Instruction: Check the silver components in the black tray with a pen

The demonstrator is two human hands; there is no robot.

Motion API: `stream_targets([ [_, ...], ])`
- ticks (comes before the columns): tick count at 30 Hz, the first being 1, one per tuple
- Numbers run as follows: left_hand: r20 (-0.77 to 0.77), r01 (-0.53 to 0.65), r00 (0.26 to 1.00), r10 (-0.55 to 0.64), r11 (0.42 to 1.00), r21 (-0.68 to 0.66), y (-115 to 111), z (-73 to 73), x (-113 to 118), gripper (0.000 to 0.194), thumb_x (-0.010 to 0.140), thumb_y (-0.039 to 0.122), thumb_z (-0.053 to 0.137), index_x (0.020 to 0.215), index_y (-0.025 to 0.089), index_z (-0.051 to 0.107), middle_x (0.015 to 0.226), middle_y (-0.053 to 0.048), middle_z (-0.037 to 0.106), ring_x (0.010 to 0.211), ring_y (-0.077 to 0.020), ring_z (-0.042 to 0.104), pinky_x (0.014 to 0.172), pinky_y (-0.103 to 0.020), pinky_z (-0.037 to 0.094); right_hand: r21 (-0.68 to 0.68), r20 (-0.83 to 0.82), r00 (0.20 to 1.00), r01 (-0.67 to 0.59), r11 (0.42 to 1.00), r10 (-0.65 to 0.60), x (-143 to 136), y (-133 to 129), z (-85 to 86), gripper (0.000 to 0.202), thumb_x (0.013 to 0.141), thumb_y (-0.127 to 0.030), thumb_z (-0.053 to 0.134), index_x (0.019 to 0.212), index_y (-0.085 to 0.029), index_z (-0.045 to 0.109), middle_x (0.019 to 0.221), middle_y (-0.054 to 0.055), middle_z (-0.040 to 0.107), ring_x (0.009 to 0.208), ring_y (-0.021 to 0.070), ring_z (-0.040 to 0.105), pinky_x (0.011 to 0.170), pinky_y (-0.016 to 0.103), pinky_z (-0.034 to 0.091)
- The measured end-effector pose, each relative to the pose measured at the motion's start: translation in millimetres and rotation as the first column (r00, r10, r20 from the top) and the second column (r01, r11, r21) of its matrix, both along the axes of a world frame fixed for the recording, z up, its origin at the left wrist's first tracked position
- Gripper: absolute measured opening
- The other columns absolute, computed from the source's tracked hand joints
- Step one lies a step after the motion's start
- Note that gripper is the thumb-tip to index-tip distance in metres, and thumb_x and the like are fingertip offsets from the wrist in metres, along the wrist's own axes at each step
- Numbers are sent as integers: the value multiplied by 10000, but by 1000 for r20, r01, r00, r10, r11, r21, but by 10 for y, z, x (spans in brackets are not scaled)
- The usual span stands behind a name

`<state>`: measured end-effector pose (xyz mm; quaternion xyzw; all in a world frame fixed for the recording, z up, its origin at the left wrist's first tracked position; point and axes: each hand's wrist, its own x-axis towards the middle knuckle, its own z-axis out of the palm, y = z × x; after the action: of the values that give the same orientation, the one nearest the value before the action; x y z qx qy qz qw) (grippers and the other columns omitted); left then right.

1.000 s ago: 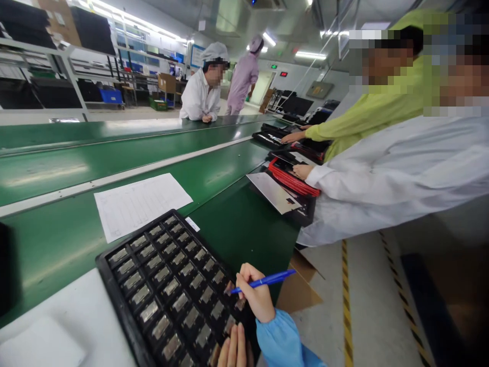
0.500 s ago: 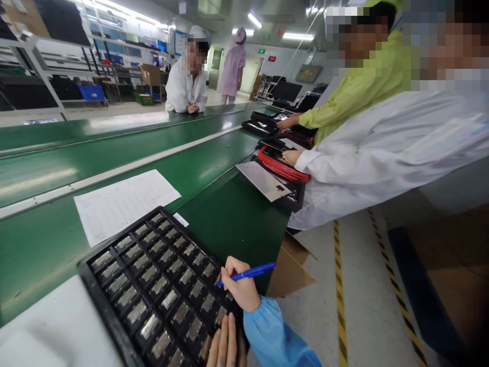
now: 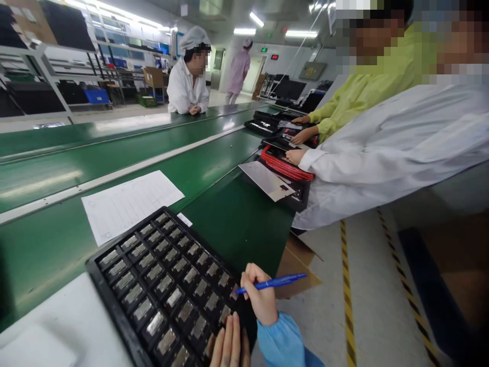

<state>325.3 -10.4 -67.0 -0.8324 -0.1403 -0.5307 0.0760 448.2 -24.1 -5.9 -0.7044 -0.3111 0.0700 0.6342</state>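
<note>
A black tray (image 3: 114, 316) with several rows of small metal parts lies at the near edge of the green bench (image 3: 237, 219). My right hand (image 3: 260, 298), in a blue sleeve, rests at the tray's right corner and grips a blue pen (image 3: 273, 283) that points left at the tray. My left hand (image 3: 229, 346) lies with its fingers flat on the tray's near edge; only the fingers show at the bottom of the view.
A printed sheet (image 3: 132, 204) lies beyond the tray. To the right, a person in white (image 3: 389, 148) and one in yellow-green (image 3: 374, 81) lean over black trays and a red-edged stack (image 3: 286, 171). A cardboard flap (image 3: 298, 262) juts below the bench edge. Two more people stand far back.
The view has swung slightly; my right hand with the pen stays at the tray's right corner. The person in yellow-green has drawn a hand closer to the red-edged stack.
</note>
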Motion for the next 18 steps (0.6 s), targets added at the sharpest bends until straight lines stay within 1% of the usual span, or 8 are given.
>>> stream_targets([
  [2, 2, 1, 1000, -1, 1000, 17, 13, 5, -12, 406, 896, 44, 315, 705, 150, 657, 810, -45, 706, 1201, -207, 455, 1078, -323, 306, -35, 28, 1000, -5, 999, 6, -23, -44, -21, 336, 824, -213, 467, 548, -234, 277, 442, -78, 342, 353, 88, 360, 388, 210, 308],
  [5, -29, 22, 999, -19, 995, 94, 26, -10, -21, 389, 898, 59, 329, 735, 167, 665, 824, -28, 707, 1194, -213, 465, 1080, -342, 302, -79, 72, 997, 5, 997, 0, -39, -65, -69, 336, 817, -207, 467, 535, -227, 286, 448, -66, 357, 378, 95, 373, 414, 221, 301],
  [6, -32, 22, 999, -19, 995, 94, 24, -18, -20, 386, 895, 56, 332, 736, 167, 665, 826, -27, 707, 1196, -212, 463, 1081, -343, 299, -90, 84, 996, 10, 996, -2, -39, -65, -85, 335, 813, -206, 468, 533, -224, 286, 452, -64, 357, 386, 96, 371, 421, 224, 293],
  [10, -3, -4, 1000, 4, 1000, 6, -14, -51, -10, 397, 892, 35, 322, 705, 147, 654, 803, -47, 706, 1208, -201, 447, 1082, -324, 296, -116, 108, 994, 9, 993, 4, -25, -64, -130, 331, 793, -200, 480, 526, -217, 284, 453, -62, 351, 403, 97, 353, 440, 235, 266],
  [14, -14, 2, 1000, -2, 1000, 15, -39, -61, -14, 392, 891, 32, 330, 714, 151, 659, 835, -45, 708, 1198, -200, 458, 1087, -332, 296, -119, 86, 996, -12, 993, 22, -14, -75, -136, 334, 779, -201, 496, 517, -212, 288, 460, -59, 356, 416, 98, 354, 451, 238, 261],
  [18, 4, -10, 1000, 10, 1000, -8, -47, -55, 7, 385, 886, 30, 336, 715, 150, 660, 827, -48, 708, 1199, -195, 460, 1084, -327, 300, -100, 15, 1000, -20, 995, 21, -19, -84, -138, 345, 768, -208, 532, 504, -209, 309, 458, -58, 360, 421, 98, 352, 451, 238, 259],
])
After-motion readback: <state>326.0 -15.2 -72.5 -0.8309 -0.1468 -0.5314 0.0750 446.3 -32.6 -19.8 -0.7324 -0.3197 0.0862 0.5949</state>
